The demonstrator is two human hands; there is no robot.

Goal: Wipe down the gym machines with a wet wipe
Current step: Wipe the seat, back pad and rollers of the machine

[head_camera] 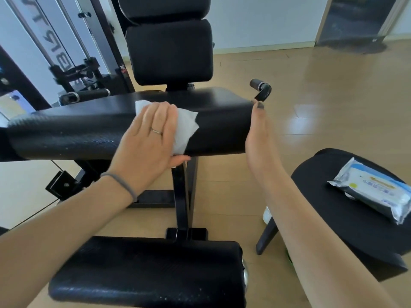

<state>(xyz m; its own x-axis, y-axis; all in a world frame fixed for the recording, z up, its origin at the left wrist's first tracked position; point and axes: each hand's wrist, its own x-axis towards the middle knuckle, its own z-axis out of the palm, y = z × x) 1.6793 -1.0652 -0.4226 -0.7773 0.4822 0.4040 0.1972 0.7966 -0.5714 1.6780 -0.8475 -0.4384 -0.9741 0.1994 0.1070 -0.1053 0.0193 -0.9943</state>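
A black padded seat of the gym machine runs across the middle of the view. My left hand lies flat on its front face with straight fingers, pressing a white wet wipe against the pad. My right hand rests edge-on against the seat's right end, fingers straight, thumb tip by the corner. Behind the seat stands the black back pad. A lower black pad sits close to me.
A pack of wet wipes lies on a black stool at the right. A black handle sticks up beyond the seat's right end. Cable rods and a weight frame stand at the left. Wooden floor spreads to the right.
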